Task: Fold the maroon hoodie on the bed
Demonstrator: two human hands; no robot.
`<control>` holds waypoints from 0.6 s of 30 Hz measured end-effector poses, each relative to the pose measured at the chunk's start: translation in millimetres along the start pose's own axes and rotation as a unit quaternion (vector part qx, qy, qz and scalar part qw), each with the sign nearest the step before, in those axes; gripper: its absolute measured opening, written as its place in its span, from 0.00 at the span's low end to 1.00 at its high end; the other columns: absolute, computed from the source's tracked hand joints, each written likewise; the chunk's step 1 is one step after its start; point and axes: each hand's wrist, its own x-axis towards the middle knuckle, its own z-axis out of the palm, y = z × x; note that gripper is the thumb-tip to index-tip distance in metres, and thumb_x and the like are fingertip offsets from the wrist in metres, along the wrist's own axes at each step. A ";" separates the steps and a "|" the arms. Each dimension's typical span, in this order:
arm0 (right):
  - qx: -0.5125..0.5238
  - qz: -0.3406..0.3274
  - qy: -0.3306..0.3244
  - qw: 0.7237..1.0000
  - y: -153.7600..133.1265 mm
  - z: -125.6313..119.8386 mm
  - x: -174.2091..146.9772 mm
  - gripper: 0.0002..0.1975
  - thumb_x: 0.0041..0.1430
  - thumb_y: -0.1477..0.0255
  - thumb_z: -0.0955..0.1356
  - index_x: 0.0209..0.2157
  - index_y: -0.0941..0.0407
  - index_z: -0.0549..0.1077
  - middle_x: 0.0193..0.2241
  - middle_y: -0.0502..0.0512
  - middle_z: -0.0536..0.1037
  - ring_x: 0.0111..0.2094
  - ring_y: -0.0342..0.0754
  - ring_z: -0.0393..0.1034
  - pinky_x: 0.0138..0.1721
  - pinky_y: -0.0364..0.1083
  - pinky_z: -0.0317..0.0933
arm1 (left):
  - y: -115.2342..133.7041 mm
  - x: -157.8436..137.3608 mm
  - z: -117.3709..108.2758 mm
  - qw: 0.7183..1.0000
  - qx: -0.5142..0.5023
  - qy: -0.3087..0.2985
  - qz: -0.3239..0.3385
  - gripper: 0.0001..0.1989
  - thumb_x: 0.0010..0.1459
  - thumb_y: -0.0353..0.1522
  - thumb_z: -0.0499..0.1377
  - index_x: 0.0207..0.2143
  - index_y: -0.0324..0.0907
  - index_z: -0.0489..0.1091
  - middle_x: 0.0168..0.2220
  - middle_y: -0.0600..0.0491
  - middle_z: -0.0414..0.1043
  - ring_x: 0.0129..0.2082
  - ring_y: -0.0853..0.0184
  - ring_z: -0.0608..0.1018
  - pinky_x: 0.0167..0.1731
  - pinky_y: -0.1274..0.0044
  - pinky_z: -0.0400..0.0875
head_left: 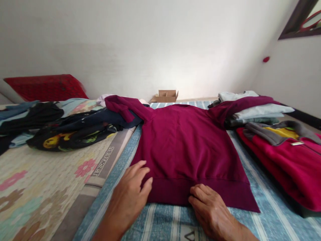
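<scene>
A maroon sweatshirt [185, 144] lies spread flat, its ribbed hem towards me and its sleeves stretched out to both sides over other clothes. At the hem's left corner is my left hand [130, 194], fingers apart and slightly bent, with no cloth gripped between them. My right hand [209, 207] rests at the middle of the hem, its fingers curled together on the edge of the cloth. The fingertips of that hand are partly hidden beneath it. Soft wrinkles run across the lower body of the sweatshirt.
Loose dark clothes [82, 125] lie heaped on a flowered mat [57, 180] at left. At right are folded pale clothes [263, 110] and a folded red jacket [283, 160]. A small cardboard box [167, 96] stands by the wall. Beneath is a blue striped sheet [160, 221].
</scene>
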 end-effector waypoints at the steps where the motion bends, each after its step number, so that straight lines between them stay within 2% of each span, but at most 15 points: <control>1: 0.004 0.001 -0.006 1.000 -0.3 -0.6 1.0 0.12 0.57 0.83 0.57 0.34 0.56 0.69 0.38 0.57 0.72 0.42 0.49 0.64 0.44 0.47 0.61 | 12.5 10.2 8.9 0.999 -0.020 -0.022 0.028 0.17 0.59 0.36 0.47 0.44 0.41 0.71 0.54 0.47 0.66 0.54 0.62 0.68 0.54 0.69 0.63; 3: 0.005 0.004 -0.018 1.000 -0.1 -0.9 2.2 0.12 0.57 0.82 0.57 0.33 0.56 0.68 0.38 0.57 0.71 0.42 0.49 0.64 0.44 0.48 0.61 | 31.1 25.0 31.0 0.995 -0.029 -0.082 0.058 0.20 0.61 0.35 0.44 0.49 0.38 0.68 0.58 0.45 0.62 0.58 0.64 0.64 0.56 0.70 0.60; 4: 0.004 0.002 -0.021 1.000 0.3 -0.6 2.5 0.12 0.57 0.82 0.57 0.34 0.56 0.68 0.38 0.57 0.71 0.42 0.49 0.64 0.44 0.48 0.61 | 36.1 28.7 42.4 0.991 -0.012 -0.120 0.053 0.21 0.62 0.36 0.45 0.53 0.37 0.65 0.60 0.44 0.58 0.60 0.62 0.60 0.57 0.67 0.57; 6: 0.002 -0.003 -0.024 1.000 1.7 0.6 2.7 0.11 0.57 0.81 0.58 0.37 0.56 0.68 0.39 0.58 0.71 0.41 0.50 0.64 0.43 0.49 0.60 | 38.2 29.1 61.8 0.986 0.029 -0.166 0.010 0.25 0.62 0.40 0.46 0.57 0.37 0.60 0.62 0.43 0.53 0.62 0.58 0.55 0.58 0.61 0.53; 8: 0.005 -0.003 -0.025 1.000 3.3 2.0 2.9 0.11 0.58 0.80 0.58 0.37 0.56 0.68 0.38 0.57 0.71 0.39 0.49 0.64 0.42 0.48 0.60 | 34.1 24.0 72.9 0.982 0.059 -0.181 -0.017 0.27 0.61 0.42 0.46 0.60 0.39 0.57 0.64 0.43 0.48 0.64 0.56 0.51 0.58 0.57 0.48; 13: 0.001 0.004 -0.023 1.000 6.7 5.1 3.6 0.08 0.58 0.79 0.59 0.33 0.55 0.67 0.35 0.54 0.71 0.36 0.46 0.64 0.38 0.44 0.59 | 26.1 19.0 73.1 0.977 0.092 -0.183 -0.052 0.30 0.59 0.46 0.47 0.61 0.42 0.56 0.66 0.42 0.39 0.65 0.52 0.45 0.57 0.56 0.47; 18: -0.007 0.013 -0.010 1.000 9.6 7.7 4.5 0.06 0.58 0.78 0.62 0.31 0.55 0.67 0.34 0.51 0.71 0.34 0.43 0.63 0.37 0.42 0.59 | 27.7 26.6 71.1 0.965 0.130 -0.205 -0.097 0.37 0.56 0.51 0.47 0.62 0.38 0.52 0.65 0.35 0.40 0.64 0.48 0.46 0.57 0.58 0.48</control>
